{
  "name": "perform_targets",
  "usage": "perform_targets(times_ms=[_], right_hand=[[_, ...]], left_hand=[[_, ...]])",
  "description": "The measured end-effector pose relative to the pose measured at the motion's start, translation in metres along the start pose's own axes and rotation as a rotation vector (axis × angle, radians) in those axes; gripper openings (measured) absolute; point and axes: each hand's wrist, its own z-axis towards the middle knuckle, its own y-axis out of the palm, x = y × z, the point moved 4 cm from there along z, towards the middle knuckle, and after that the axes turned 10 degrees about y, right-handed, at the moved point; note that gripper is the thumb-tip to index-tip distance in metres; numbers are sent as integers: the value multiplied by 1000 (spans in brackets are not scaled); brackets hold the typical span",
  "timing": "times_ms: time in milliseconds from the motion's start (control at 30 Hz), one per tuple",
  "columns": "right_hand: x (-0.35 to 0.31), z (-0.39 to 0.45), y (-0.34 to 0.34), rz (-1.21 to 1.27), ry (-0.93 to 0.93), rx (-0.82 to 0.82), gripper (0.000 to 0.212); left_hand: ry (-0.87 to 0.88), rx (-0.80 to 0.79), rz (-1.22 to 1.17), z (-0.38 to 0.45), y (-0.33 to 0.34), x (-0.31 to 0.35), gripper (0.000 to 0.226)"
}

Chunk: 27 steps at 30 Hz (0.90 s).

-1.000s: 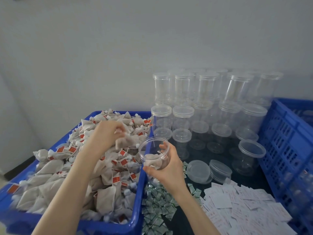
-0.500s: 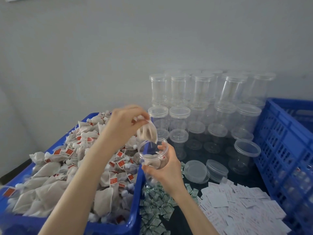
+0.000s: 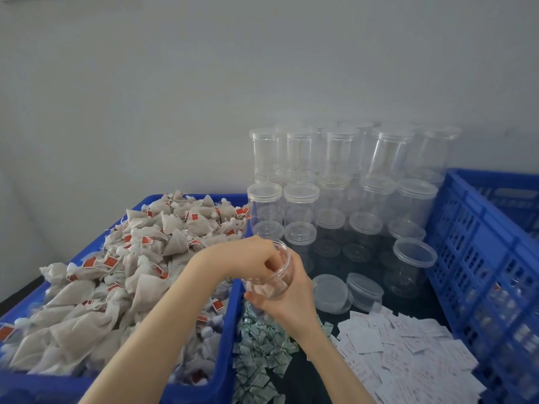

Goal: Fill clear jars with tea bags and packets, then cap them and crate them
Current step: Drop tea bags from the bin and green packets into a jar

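While my hands meet over the seam between bin and table, this is how things lie:

Jar: the open jar sits in my right hand, just past the right wall of the blue bin; a few tea bags already lie in its bottom.
Jar axis: its long axis leans, mouth up and tipped toward my left, so the opening faces the bin.
Right hand: fingers curled round the jar's lower wall from behind and beneath, holding it off the table.
Left hand: my left hand is at the mouth, fingertips dipped inside; they look bunched, but I cannot tell whether they pinch a bag or have let it go.
Tea bags: the heap of tea bags lies to my left and slightly nearer than the jar; the left hand is the closer one, so I judge the next reach is its own, leftward and down.
Packets: green packets directly beneath the jar; white packets to the right of my right forearm, nearer that hand.
Lids: two loose lids just right of the jar, within the right hand's side.
Empty jars: stacked empty jars behind, against the wall.
Crate: the blue crate at far right, well apart from the jar; crating not yet near, I judge.
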Motion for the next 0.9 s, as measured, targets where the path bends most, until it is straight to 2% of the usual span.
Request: perform_targets(times_ms=[100, 200, 333, 400, 467, 533, 600, 633, 700, 767, 900], right_hand=[[-1, -2, -5, 15, -1, 10, 81], [-1, 0, -12, 17, 6, 39, 81], [1, 2, -17, -14, 25, 40, 93], [2, 2, -22, -29, 25, 49, 94], [2, 1, -29, -14, 21, 74, 88], [4, 0, -39, -3, 18, 112, 82], [7, -1, -51, -7, 10, 148, 82], [9, -1, -56, -6, 12, 159, 82], [14, -4, -68, 9, 41, 184, 83], [17, -7, -82, -9, 34, 240, 82], [26, -14, -100, -39, 47, 318, 78]], left_hand=[[38, 100, -125, -5, -10, 5, 29], [3, 264, -82, -6, -20, 6, 21], [-32, 115, 102, 4, -9, 15, 26], [-34, 142, 104, 9, -10, 16, 27], [-19, 276, 8, 10, -15, 17, 22], [-35, 540, -52, 8, -22, 12, 17], [-111, 773, -46, 5, -23, 3, 17], [-178, 806, -38, 5, -19, -2, 17], [-332, 683, 8, 15, -1, -11, 19], [-437, 451, 61, 32, 26, -14, 20], [-485, 117, 122, 66, 89, -10, 28]])
